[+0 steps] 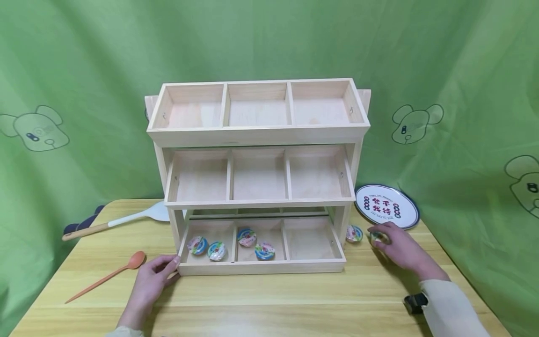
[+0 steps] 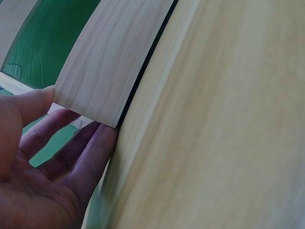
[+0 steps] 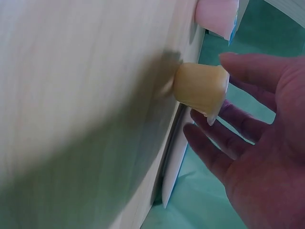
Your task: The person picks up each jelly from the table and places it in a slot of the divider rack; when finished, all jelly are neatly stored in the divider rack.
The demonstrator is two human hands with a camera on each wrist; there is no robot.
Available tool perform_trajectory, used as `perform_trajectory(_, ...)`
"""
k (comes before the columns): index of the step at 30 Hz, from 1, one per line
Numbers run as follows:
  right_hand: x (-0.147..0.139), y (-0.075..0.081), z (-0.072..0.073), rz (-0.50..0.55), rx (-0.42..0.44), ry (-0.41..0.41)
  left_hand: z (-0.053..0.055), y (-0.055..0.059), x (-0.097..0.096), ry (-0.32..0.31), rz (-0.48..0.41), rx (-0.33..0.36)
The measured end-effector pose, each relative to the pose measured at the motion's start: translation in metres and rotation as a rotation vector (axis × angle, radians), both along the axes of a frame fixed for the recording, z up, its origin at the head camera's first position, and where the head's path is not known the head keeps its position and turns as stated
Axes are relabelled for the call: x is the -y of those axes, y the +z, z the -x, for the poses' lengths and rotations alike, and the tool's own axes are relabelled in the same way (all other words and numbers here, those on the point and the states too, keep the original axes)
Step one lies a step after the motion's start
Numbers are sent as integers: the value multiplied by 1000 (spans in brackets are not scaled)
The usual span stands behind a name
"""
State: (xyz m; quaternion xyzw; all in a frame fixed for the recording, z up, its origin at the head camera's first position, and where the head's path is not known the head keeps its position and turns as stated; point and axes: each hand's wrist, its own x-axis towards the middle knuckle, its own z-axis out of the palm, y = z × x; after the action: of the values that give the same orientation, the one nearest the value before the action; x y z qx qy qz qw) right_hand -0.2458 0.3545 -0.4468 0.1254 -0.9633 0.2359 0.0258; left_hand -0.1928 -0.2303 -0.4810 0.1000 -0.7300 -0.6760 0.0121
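Observation:
A pale wooden three-tier rack stands on the table, each tier split into three compartments. At the left front corner of its bottom tray, my left hand grips the edge, thumb on one side and fingers on the other. Jelly cups lie in that tray: two in the left compartment, two in the middle one. To the right of the rack, my right hand holds a yellowish jelly cup between thumb and fingers, its base close to the tabletop. Beside it is a pink jelly cup.
A white oval plate with a dark rim lies at the back right. On the left are an orange spoon and a white spatula with a wooden handle. A green curtain hangs behind the table.

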Motion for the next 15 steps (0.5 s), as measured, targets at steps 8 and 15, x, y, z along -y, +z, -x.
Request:
perform_trajectory(8, -2, 4, -7, -14, 11, -3, 0, 0, 0, -1, 1, 4)
perform_trajectory(15, -1, 11, -16, -31, -12, 8, 0, 0, 1, -1, -4, 11)
